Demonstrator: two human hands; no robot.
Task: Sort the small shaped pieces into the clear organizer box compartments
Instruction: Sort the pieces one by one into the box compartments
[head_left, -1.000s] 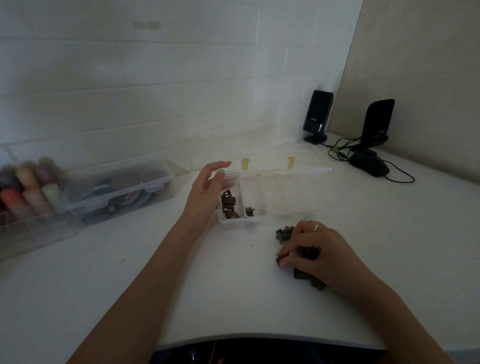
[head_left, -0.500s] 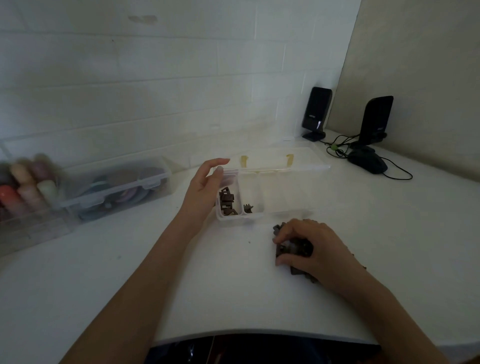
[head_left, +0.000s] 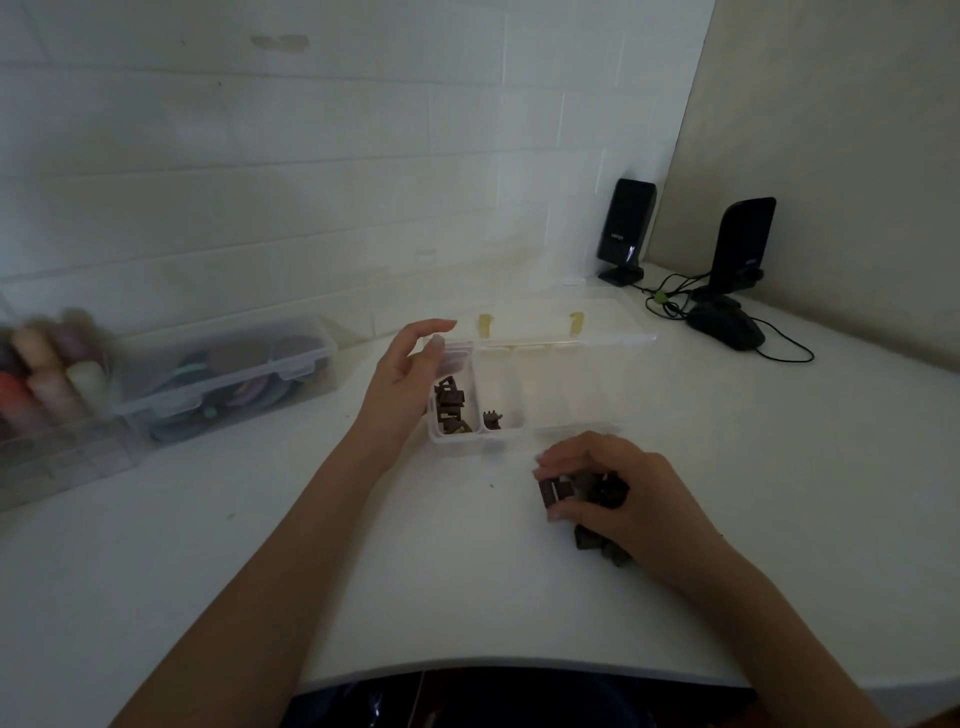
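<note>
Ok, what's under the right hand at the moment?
Under the right hand, dark brown pieces lie on the white table, some poking out at the fingertips and below the palm. The hand covers the rest, so their count and shapes stay unclear.

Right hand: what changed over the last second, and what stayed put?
The right hand curled tighter over the loose pile of dark pieces on the table and now pinches a dark piece at its fingertips; one second ago it lay flatter on the pile. The left hand stays open beside the organizer box. The pieces in the box's two left compartments look unchanged.
</note>
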